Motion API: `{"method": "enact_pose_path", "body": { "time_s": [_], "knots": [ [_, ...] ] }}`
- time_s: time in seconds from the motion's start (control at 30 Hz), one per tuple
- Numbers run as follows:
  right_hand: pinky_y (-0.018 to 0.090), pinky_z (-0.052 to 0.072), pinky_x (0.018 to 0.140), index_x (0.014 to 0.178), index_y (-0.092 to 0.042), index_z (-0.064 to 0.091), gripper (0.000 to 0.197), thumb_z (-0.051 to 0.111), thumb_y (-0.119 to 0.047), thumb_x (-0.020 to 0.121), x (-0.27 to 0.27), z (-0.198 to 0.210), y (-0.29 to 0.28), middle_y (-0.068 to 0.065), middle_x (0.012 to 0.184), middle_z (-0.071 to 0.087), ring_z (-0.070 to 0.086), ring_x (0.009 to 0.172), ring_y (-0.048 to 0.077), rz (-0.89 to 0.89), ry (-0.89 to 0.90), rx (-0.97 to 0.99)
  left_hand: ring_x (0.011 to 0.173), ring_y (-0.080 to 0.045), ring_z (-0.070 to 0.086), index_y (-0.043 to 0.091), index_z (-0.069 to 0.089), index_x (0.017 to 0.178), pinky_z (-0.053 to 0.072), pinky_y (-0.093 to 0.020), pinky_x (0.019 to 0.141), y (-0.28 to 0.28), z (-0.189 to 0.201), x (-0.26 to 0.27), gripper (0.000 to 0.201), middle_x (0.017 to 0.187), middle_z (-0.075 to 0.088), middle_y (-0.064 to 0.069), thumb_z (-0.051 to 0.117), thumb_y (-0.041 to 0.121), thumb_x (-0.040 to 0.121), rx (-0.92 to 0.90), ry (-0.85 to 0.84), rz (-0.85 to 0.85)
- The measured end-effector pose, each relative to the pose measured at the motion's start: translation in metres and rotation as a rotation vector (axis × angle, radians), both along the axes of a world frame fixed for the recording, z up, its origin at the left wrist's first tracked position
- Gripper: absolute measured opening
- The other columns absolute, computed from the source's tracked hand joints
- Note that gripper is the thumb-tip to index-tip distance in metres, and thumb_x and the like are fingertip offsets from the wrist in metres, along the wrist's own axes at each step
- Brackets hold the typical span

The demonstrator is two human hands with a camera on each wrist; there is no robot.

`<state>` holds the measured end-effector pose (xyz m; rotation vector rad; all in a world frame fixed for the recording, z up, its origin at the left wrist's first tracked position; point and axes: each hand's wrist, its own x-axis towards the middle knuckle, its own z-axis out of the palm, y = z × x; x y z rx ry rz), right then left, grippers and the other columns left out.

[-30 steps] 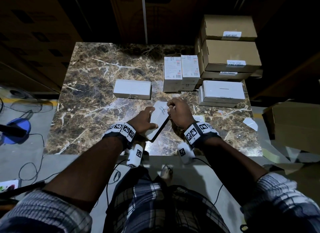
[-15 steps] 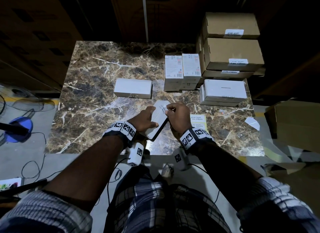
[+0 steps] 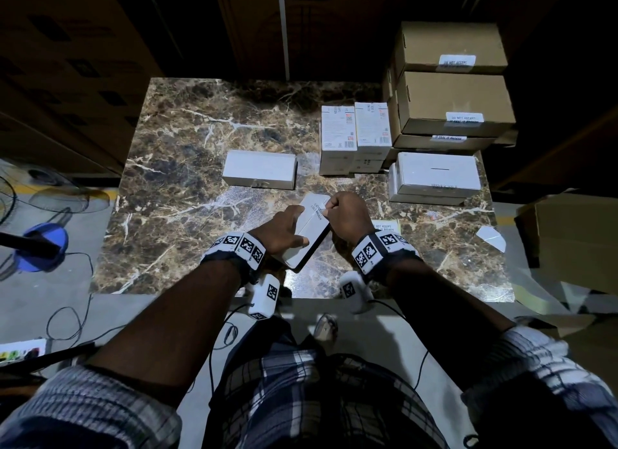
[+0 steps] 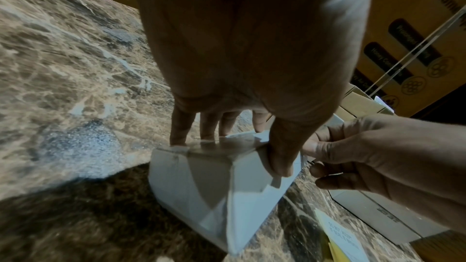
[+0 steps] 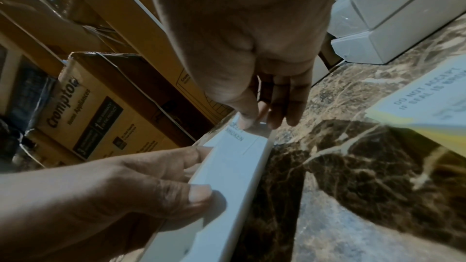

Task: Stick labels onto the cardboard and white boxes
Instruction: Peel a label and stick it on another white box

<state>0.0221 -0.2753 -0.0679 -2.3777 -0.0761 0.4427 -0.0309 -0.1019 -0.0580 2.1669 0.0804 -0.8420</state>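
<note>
Left hand [image 3: 284, 229] grips white box [image 3: 309, 239], tilted on edge near marble table's [image 3: 174, 167] front. Right hand [image 3: 346, 216], shifted slightly inward since a second ago, pinches seal label [image 3: 319, 211] over box edge (sticker pad [image 3: 389, 227] now partly uncovered). Label nearly stuck.

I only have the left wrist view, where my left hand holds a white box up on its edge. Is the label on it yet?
Observer: Yes. In the right wrist view the label lies on the white box's narrow upper face, with the right hand's thumb pressing on it.
Operator: Any boxes left undone?
Observer: A lone white box lies flat, further back on the left. No label shows on its top.
Operator: And the cardboard ones?
Observer: The three stacked cardboard boxes each show a label.
</note>
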Motion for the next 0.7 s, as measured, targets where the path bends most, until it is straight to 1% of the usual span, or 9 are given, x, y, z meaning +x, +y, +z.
{"method": "enact_pose_path", "body": {
  "time_s": [0.1, 0.17, 0.3, 0.37, 0.43, 0.47, 0.53, 0.6, 0.7],
  "knots": [
    [0.028, 0.044, 0.068, 0.074, -0.011, 0.063, 0.018, 0.064, -0.006, 0.091, 0.003, 0.0, 0.003, 0.008, 0.091, 0.069, 0.056, 0.08, 0.018, 0.001, 0.027, -0.068, 0.139, -0.026, 0.035, 0.01, 0.018, 0.153, 0.036, -0.036, 0.109, -0.001, 0.003, 0.0, 0.08, 0.155, 0.03, -0.012, 0.068, 0.019, 0.092, 0.002, -0.002, -0.003],
    [0.027, 0.041, 0.068, 0.074, -0.01, 0.063, 0.018, 0.063, -0.006, 0.091, 0.004, 0.002, 0.003, 0.008, 0.093, 0.068, 0.056, 0.082, 0.018, 0.008, 0.037, -0.067, 0.139, -0.026, 0.035, 0.01, 0.017, 0.154, 0.036, -0.034, 0.108, 0.0, 0.004, 0.0, 0.08, 0.155, 0.029, -0.011, 0.067, 0.018, 0.092, 0.001, 0.003, -0.007],
    [0.023, 0.039, 0.074, 0.081, -0.008, 0.068, 0.013, 0.062, -0.006, 0.092, 0.005, 0.007, -0.003, -0.002, 0.084, 0.06, 0.053, 0.086, 0.013, 0.031, 0.065, 0.017, 0.136, -0.027, 0.04, 0.011, 0.016, 0.154, 0.039, -0.035, 0.106, 0.002, 0.004, 0.001, 0.08, 0.155, 0.032, -0.012, 0.067, 0.019, 0.092, -0.003, 0.033, -0.006],
    [0.023, 0.04, 0.079, 0.088, -0.006, 0.071, 0.008, 0.064, -0.008, 0.091, 0.005, 0.006, -0.007, -0.004, 0.083, 0.06, 0.055, 0.087, 0.012, 0.013, 0.079, 0.073, 0.135, -0.026, 0.041, 0.01, 0.017, 0.154, 0.039, -0.03, 0.101, 0.001, 0.005, 0.002, 0.079, 0.154, 0.032, -0.012, 0.066, 0.018, 0.093, -0.003, 0.033, -0.005],
    [0.023, 0.041, 0.077, 0.093, -0.006, 0.072, 0.008, 0.067, -0.011, 0.089, 0.002, 0.002, -0.009, -0.002, 0.087, 0.062, 0.056, 0.087, 0.013, -0.013, 0.067, 0.077, 0.13, -0.023, 0.044, 0.01, 0.017, 0.153, 0.038, -0.024, 0.094, 0.0, 0.004, 0.002, 0.077, 0.154, 0.033, -0.011, 0.065, 0.016, 0.093, -0.02, 0.034, 0.006],
    [0.023, 0.042, 0.076, 0.093, -0.007, 0.071, 0.008, 0.069, -0.012, 0.087, 0.001, -0.001, -0.011, -0.002, 0.087, 0.062, 0.057, 0.085, 0.014, -0.021, 0.057, 0.071, 0.124, -0.021, 0.046, 0.01, 0.018, 0.153, 0.037, -0.022, 0.09, 0.0, 0.004, 0.003, 0.076, 0.153, 0.034, -0.011, 0.065, 0.015, 0.094, -0.037, 0.038, 0.016],
    [0.024, 0.043, 0.073, 0.087, -0.009, 0.07, 0.007, 0.074, -0.013, 0.084, -0.004, -0.007, -0.011, -0.004, 0.079, 0.061, 0.057, 0.08, 0.014, -0.022, 0.038, 0.082, 0.114, -0.017, 0.047, 0.012, 0.018, 0.153, 0.037, -0.021, 0.086, 0.0, 0.002, 0.002, 0.075, 0.151, 0.037, -0.011, 0.064, 0.014, 0.094, -0.053, 0.046, 0.03],
    [0.022, 0.04, 0.069, 0.082, -0.012, 0.068, 0.01, 0.077, -0.013, 0.082, -0.009, -0.01, -0.01, -0.003, 0.072, 0.06, 0.057, 0.073, 0.014, -0.031, 0.034, 0.113, 0.116, -0.018, 0.048, 0.012, 0.018, 0.153, 0.037, -0.022, 0.086, 0.001, 0.001, 0.002, 0.075, 0.151, 0.037, -0.012, 0.064, 0.014, 0.094, -0.053, 0.05, 0.037],
    [0.022, 0.041, 0.068, 0.076, -0.012, 0.067, 0.012, 0.077, -0.011, 0.083, -0.011, -0.01, -0.007, 0.002, 0.076, 0.065, 0.057, 0.072, 0.014, -0.047, -0.001, 0.113, 0.124, -0.024, 0.048, 0.012, 0.018, 0.153, 0.038, -0.025, 0.089, 0.0, 0.001, 0.001, 0.075, 0.15, 0.037, -0.013, 0.065, 0.015, 0.094, -0.044, 0.046, 0.037]
  ]
}}
